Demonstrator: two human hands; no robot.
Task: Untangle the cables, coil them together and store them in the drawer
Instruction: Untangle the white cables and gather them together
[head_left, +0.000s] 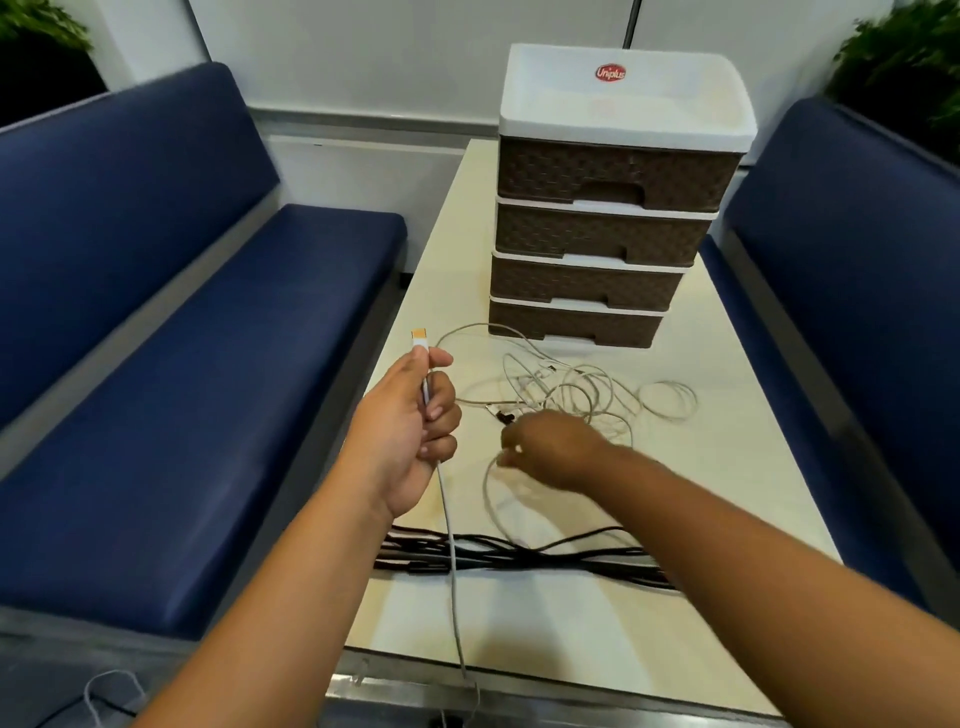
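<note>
- The left hand (402, 431) is shown raised above the left edge of the table (727, 467), its fingers (441, 410) curled closed around a white cable (452, 545) just below the plug (420, 340); the thumb is pressed against the plug's side.
- The plug, white with an orange tip, is seen projecting upward out of the fist, while the held cable is led down from the underside of the hand, across a bundle of black cables (519, 558), and over the near table edge.
- The right hand (550, 449) is lowered, palm down, onto the tangle of white cables (582, 395); its fingers are bent and blurred by motion, so whether a strand is pinched cannot be told.
- The tangle is spread on the table centre, reaching from just under the right hand's fingertips outward to a loose loop at the right and toward the drawer unit (602, 208) behind.
- The black cables are laid in a long flat bundle across the table, nearer the person than the white tangle, partly hidden under the right forearm.
- The drawer unit, four brown woven-pattern drawers under a white top, is placed at the far end of the table; all drawers are shut.
- Blue benches (182, 364) are seen on both sides of the table.
</note>
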